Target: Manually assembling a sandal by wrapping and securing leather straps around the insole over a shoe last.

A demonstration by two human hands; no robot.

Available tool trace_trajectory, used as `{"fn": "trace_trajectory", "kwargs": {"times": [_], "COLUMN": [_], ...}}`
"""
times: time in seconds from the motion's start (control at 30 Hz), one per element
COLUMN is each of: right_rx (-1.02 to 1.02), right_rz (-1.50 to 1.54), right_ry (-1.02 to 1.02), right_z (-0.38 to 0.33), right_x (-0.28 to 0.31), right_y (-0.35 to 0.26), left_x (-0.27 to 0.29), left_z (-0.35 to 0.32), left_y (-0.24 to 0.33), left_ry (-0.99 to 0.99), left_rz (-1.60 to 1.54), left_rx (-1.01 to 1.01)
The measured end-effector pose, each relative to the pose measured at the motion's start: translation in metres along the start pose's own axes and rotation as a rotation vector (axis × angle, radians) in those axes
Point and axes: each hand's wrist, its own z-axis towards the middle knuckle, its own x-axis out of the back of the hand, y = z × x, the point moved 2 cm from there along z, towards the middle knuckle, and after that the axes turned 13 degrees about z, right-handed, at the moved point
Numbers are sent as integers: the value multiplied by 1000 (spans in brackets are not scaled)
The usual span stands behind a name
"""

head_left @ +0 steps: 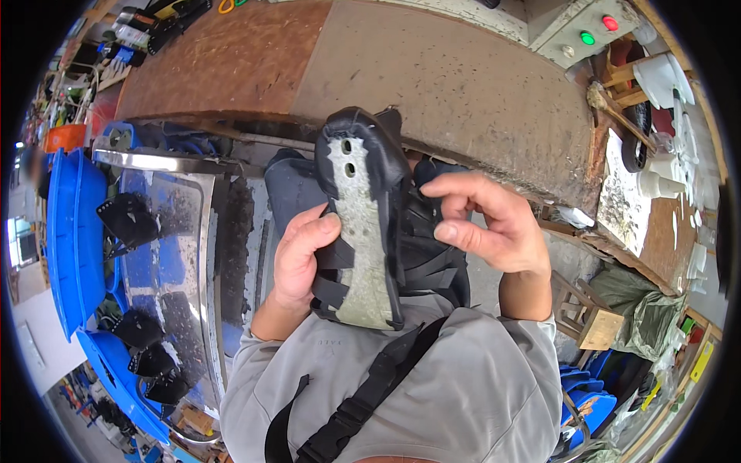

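Observation:
A black leather shoe (356,220) is held sole-up before my chest, its pale grey-green underside facing me. Two small holes show near the far end of that underside, where black leather wraps over the edge. My left hand (302,255) grips the shoe's left side, thumb resting by the underside. Dark straps lie along the nearer sides of the shoe. To its right, my right hand (486,220) is raised with thumb and index finger apart and the other fingers bent. I see nothing in its fingers. Below the shoe, other black material covers part of my lap.
A brown worktable (463,85) spans the far side, with a button box (594,35) at its back right. On the left are a metal-edged stand (166,231), blue bins (77,231) and black shoe parts (131,222). A wooden stool (590,316) stands at right.

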Motion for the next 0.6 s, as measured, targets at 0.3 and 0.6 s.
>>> {"fn": "trace_trajectory", "kwargs": {"times": [0.3,0.6], "right_rx": [-7,-161], "right_rz": [-272,-188], "right_ry": [-195,-347], "right_z": [11,20], "right_x": [-23,-23], "right_y": [0,-13], "left_x": [-7,-8], "left_z": [-15,-22], "left_y": [12,15], "left_ry": [-182,-180], "left_rz": [75,237], "left_rx": [-53,-134]}}
